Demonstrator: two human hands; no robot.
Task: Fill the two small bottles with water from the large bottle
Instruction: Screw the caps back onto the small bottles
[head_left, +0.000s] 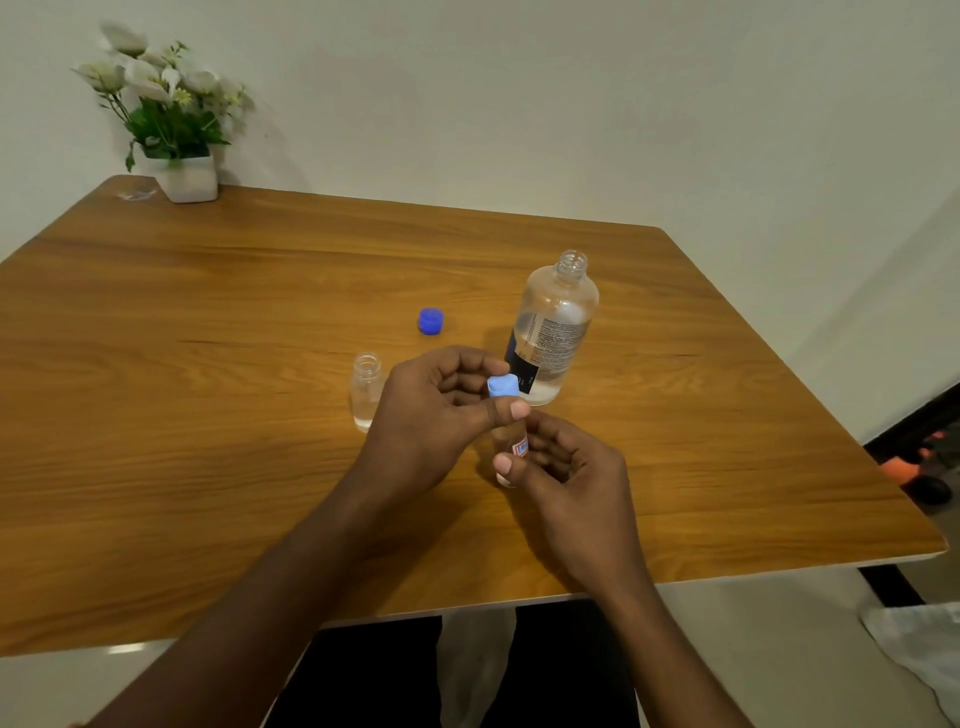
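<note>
Wooden table (208, 322) bears a clear, uncapped large bottle (558, 312) with dark label.

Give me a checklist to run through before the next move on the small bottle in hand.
1. Left hand grips the light blue cap: ok.
2. Right hand holds the held small bottle by its body: ok.
3. Whether that cap is screwed tight or loose: cannot tell.
4. Water level in the held small bottle: cannot tell, fingers hide it.
5. Large bottle upright and uncapped on the table: ok.
6. Open small bottle upright, dark blue cap lying apart from it: ok.
</note>
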